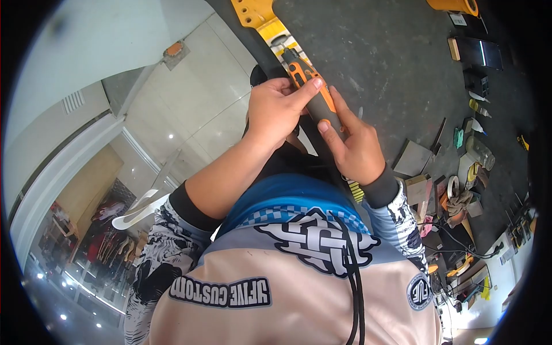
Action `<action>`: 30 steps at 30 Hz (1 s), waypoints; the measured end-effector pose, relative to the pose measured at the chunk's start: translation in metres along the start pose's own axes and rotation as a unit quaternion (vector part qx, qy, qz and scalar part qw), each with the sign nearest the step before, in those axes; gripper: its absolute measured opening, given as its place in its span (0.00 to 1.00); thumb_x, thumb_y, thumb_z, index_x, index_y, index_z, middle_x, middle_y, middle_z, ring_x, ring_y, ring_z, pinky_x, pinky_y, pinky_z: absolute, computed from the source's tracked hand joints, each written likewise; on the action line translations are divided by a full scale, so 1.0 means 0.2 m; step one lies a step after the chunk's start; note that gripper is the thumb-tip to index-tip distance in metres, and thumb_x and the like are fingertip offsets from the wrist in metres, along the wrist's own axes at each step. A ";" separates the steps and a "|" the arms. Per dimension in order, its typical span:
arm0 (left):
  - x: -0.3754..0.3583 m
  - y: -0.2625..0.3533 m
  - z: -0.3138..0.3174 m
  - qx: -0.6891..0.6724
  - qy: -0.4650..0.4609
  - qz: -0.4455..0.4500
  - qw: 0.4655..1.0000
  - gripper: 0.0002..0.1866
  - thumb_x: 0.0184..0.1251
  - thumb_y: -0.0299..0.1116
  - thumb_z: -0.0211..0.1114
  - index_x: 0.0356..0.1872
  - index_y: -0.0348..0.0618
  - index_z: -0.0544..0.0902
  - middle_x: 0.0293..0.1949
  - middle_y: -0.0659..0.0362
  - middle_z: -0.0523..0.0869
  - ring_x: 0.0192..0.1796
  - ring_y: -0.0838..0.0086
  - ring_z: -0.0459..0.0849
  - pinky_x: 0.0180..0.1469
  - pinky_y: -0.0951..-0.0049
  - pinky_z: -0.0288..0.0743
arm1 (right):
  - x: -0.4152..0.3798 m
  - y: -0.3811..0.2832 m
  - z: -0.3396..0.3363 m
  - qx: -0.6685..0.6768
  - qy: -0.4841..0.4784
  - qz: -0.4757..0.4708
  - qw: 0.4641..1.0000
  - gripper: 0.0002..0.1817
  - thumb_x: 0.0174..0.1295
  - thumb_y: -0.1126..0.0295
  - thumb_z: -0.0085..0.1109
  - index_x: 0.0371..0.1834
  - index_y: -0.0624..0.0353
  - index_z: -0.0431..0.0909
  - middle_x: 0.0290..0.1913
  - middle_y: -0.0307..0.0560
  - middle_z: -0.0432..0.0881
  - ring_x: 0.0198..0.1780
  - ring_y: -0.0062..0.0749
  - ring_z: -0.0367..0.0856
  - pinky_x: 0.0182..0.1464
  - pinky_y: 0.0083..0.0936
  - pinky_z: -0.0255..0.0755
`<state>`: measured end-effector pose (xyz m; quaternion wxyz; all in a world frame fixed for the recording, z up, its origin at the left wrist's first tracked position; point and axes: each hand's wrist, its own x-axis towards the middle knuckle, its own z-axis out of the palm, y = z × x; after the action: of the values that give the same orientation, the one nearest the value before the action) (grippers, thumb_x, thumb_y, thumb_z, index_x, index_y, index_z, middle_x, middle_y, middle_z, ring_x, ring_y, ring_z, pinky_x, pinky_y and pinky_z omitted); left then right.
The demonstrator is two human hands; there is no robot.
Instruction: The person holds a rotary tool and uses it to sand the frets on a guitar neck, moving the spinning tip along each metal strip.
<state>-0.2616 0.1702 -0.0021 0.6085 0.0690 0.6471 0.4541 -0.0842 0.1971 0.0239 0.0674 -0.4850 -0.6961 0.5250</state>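
Observation:
An orange and dark grey rotary tool [305,77] is held between my two hands, a small round disc [279,40] at its tip. My left hand [276,109] grips the tool's front half, thumb pressed on its top. Around the rear half closes my right hand [356,141], fingers along the right side and thumb near the back end. Beneath the tool lies a guitar neck [261,26] with a yellow headstock and several tuner holes. Strips of yellow and white tape cover the fretboard by the disc. The tool and my hands hide much of the neck.
A dark workbench [379,52] stretches to the right of the neck. Along its far right lie a tablet-like device [483,53], small bottles, a flat grey block [412,157], a rag [459,207] and cables [468,250]. Tiled floor [190,92] shows on the left.

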 end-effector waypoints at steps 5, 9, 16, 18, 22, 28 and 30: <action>0.02 0.02 0.04 0.010 0.002 0.000 1.000 0.19 0.71 0.36 0.77 0.48 0.25 0.87 0.41 0.53 0.91 0.40 0.75 0.91 0.41 0.74 0.88 | 0.01 0.00 -0.03 0.002 0.004 0.006 1.000 0.36 0.73 0.58 0.65 0.80 0.60 0.66 0.43 0.67 0.89 0.43 0.57 0.92 0.47 0.38 0.83; 0.04 0.03 0.07 0.039 0.003 -0.002 0.999 0.20 0.70 0.37 0.77 0.48 0.26 0.87 0.41 0.53 0.91 0.39 0.75 0.90 0.41 0.75 0.87 | 0.02 0.01 -0.06 0.008 0.007 0.016 1.000 0.35 0.74 0.58 0.65 0.80 0.60 0.67 0.44 0.68 0.89 0.43 0.58 0.92 0.47 0.37 0.83; 0.04 0.09 0.15 0.045 -0.005 -0.016 0.999 0.21 0.69 0.40 0.78 0.46 0.25 0.88 0.39 0.53 0.91 0.38 0.74 0.90 0.40 0.74 0.86 | 0.02 0.03 -0.10 0.035 0.008 0.048 0.998 0.34 0.74 0.61 0.64 0.80 0.61 0.67 0.43 0.66 0.90 0.43 0.51 0.94 0.48 0.34 0.83; 0.06 0.08 0.15 0.046 -0.021 -0.015 0.999 0.21 0.69 0.39 0.78 0.46 0.25 0.88 0.39 0.53 0.91 0.38 0.74 0.90 0.40 0.74 0.87 | 0.01 0.04 -0.11 0.023 0.021 0.032 0.999 0.34 0.74 0.62 0.64 0.80 0.62 0.67 0.41 0.64 0.91 0.42 0.48 0.94 0.47 0.33 0.83; 0.02 0.06 0.15 0.059 -0.027 0.006 0.998 0.21 0.70 0.39 0.77 0.47 0.26 0.88 0.40 0.53 0.91 0.39 0.75 0.91 0.41 0.75 0.87 | -0.04 0.01 -0.12 0.044 0.015 0.044 0.998 0.35 0.74 0.62 0.64 0.81 0.62 0.65 0.43 0.63 0.90 0.43 0.49 0.94 0.49 0.33 0.83; -0.18 -0.08 0.05 0.034 -0.039 0.050 0.997 0.20 0.72 0.36 0.75 0.53 0.26 0.86 0.45 0.52 0.91 0.44 0.73 0.91 0.46 0.75 0.88 | -0.18 0.05 -0.04 0.054 0.018 -0.076 0.996 0.40 0.71 0.62 0.67 0.83 0.61 0.61 0.51 0.67 0.88 0.52 0.56 0.91 0.54 0.36 0.82; -0.25 -0.11 -0.01 -0.009 -0.039 0.036 0.999 0.19 0.73 0.36 0.75 0.54 0.28 0.85 0.46 0.53 0.91 0.45 0.74 0.91 0.47 0.74 0.88 | -0.22 0.02 -0.01 0.043 -0.002 -0.074 0.996 0.40 0.70 0.63 0.67 0.83 0.59 0.61 0.50 0.67 0.88 0.52 0.59 0.90 0.55 0.38 0.81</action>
<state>-0.2402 0.1249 0.0203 0.6174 0.1044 0.6157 0.4783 -0.0576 0.1652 0.0410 0.1258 -0.4279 -0.7068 0.5491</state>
